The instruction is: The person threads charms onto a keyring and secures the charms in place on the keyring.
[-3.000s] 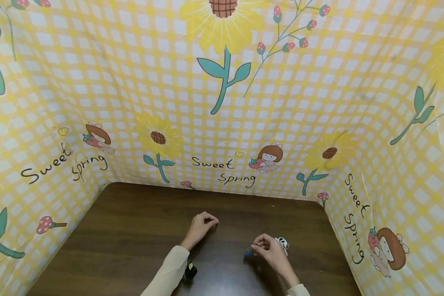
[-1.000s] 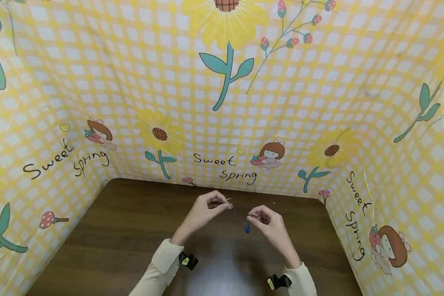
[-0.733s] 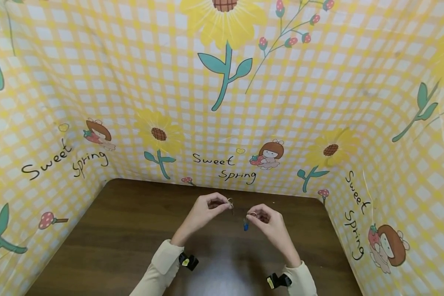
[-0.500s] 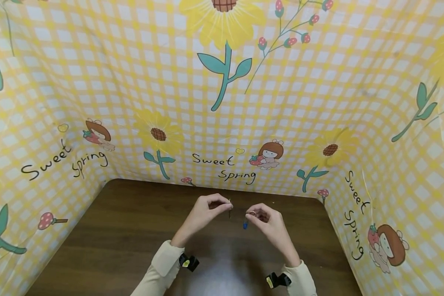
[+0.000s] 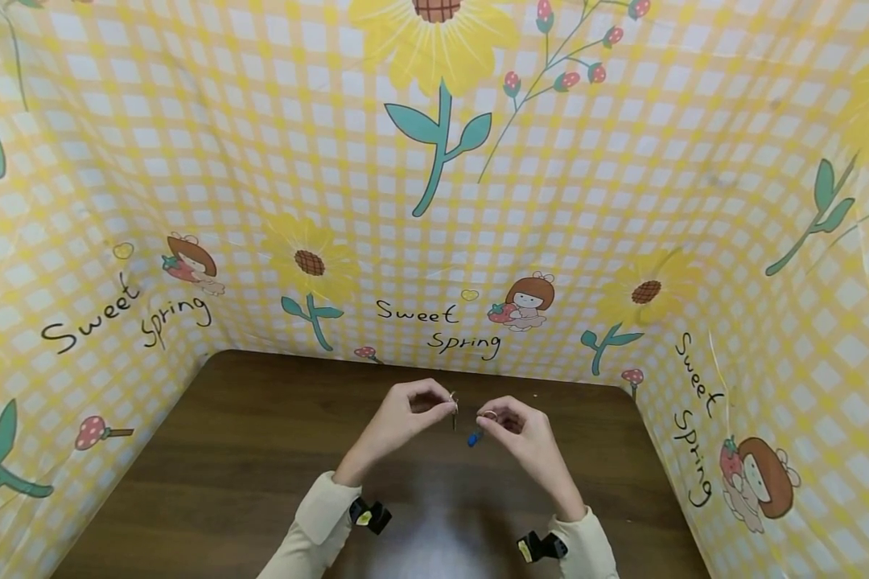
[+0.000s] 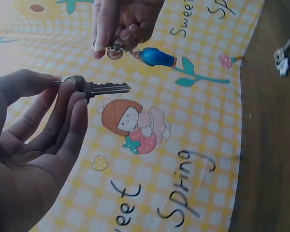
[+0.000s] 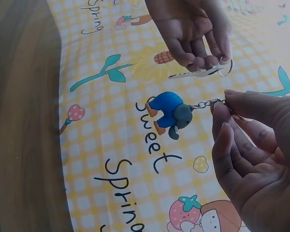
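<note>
My left hand (image 5: pixel 405 414) pinches a metal key (image 6: pixel 106 89) by its head, between thumb and fingertips. A thin ring (image 7: pixel 226 68) shows at the key's head in the right wrist view. My right hand (image 5: pixel 527 433) pinches the metal ring and chain of a keychain (image 7: pixel 203 104). From that chain hangs an elephant charm (image 7: pixel 171 111) with a grey head, blue body and orange feet; in the head view the charm (image 5: pixel 474 439) is a small blue shape. Both hands are raised above the table, close together, with a small gap between key and keychain.
A small white object with a metal part (image 6: pixel 282 62) lies on the dark wooden table (image 5: pixel 261 450); my right hand hides it in the head view. Yellow checked cloth (image 5: pixel 434 241) walls the table's back and sides. Black wrist cameras (image 5: pixel 371 515) sit on both wrists.
Compared with three seconds ago, both hands are higher, farther forward and closer together, holding the key and keychain. Over the last second the right hand edges left and the charm swings slightly.
</note>
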The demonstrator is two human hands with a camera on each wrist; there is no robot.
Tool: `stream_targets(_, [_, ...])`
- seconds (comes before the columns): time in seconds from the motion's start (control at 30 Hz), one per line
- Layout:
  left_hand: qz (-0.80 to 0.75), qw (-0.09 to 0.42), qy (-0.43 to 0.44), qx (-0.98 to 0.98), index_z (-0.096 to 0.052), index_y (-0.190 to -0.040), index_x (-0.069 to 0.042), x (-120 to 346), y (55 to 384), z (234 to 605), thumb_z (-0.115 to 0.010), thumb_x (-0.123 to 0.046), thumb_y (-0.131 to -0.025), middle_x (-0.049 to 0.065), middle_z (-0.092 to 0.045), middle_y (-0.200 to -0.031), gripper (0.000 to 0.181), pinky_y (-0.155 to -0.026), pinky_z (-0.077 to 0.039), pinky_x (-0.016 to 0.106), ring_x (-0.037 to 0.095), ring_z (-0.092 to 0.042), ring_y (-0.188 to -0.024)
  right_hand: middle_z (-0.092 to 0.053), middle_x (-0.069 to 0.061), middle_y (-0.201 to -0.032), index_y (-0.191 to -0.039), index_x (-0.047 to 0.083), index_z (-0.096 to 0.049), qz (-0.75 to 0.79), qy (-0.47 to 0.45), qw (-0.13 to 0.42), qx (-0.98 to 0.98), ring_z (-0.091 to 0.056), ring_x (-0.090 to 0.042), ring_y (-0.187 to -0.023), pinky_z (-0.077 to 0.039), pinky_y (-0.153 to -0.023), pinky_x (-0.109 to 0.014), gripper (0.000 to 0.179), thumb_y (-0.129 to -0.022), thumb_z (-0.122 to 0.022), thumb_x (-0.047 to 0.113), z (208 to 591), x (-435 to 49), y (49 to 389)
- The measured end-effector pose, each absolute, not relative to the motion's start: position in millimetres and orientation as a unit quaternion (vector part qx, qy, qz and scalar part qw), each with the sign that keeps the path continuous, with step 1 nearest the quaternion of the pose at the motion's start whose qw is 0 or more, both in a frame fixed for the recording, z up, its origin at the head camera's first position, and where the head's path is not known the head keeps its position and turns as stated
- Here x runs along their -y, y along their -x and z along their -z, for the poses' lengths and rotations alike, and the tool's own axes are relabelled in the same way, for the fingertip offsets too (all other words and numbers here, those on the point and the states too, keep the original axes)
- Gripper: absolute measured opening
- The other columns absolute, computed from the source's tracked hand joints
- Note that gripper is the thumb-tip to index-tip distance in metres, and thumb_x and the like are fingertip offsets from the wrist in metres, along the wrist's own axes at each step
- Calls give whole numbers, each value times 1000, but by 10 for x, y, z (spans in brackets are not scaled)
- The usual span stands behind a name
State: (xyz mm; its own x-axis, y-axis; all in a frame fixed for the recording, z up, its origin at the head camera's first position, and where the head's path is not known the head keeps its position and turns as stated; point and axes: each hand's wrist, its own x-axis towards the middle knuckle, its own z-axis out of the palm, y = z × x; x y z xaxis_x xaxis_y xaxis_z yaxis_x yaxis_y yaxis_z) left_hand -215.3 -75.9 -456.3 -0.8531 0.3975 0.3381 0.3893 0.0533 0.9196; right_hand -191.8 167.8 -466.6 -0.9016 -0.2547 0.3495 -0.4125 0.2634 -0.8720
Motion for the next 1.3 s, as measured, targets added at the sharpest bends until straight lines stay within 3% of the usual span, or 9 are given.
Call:
stream_targets(0.3, [-680, 41, -279, -677, -72, -105, 3, 726, 2149, 4574, -70, -8, -103, 13, -74, -105, 12, -88, -61, 35, 27, -74, -95, -75, -5, -97, -107, 2, -75, -572, -204, 68, 791, -68, -15, -81, -55, -70, -25, 12, -99, -77, 10, 4660, -1663, 1907])
stream_targets(0.6, [-663, 19, -260, -702, -74, -98, -2, 714, 2147, 4594, -66, -14, -106, 10, -75, -96, 16, -88, -61, 43, 27, -73, -91, -75, -8, -99, -108, 6, -77, -585, -213, 61, 780, -70, -21, -86, -57, -74, -26, 9, -101, -74, 11, 4666, -1661, 1908])
stream_targets(0.83, [-663, 28, -271, -698, -73, -98, 1, 710, 2159, 4591, -64, -11, -107, 14, -74, -98, 17, -86, -61, 34, 26, -73, -91, -76, -8, -98, -107, 6, -78, -584, -226, 65, 777, -71, -20, -85, -57, -74, -25, 8, -101, -73, 8, 4657, -1637, 1905])
stream_targets(1.03, [-650, 32, -295, -699, -74, -97, 2, 703, 2155, 4581, -63, -10, -107, 16, -74, -96, 19, -85, -60, 35, 32, -71, -90, -76, -7, -98, -107, 7, -78, -582, -227, 64, 778, -70, -14, -85, -57, -73, -25, 9, -100, -74, 8, 4647, -1618, 1902])
stream_targets(1.3, [-646, 31, -292, -704, -76, -100, 2, 705, 2152, 4584, -65, -9, -106, 16, -75, -97, 17, -86, -61, 37, 20, -72, -89, -76, -10, -98, -107, 6, -78, -582, -230, 64, 778, -73, -28, -84, -57, -73, -25, 9, -100, -73, 7, 4648, -1616, 1905])
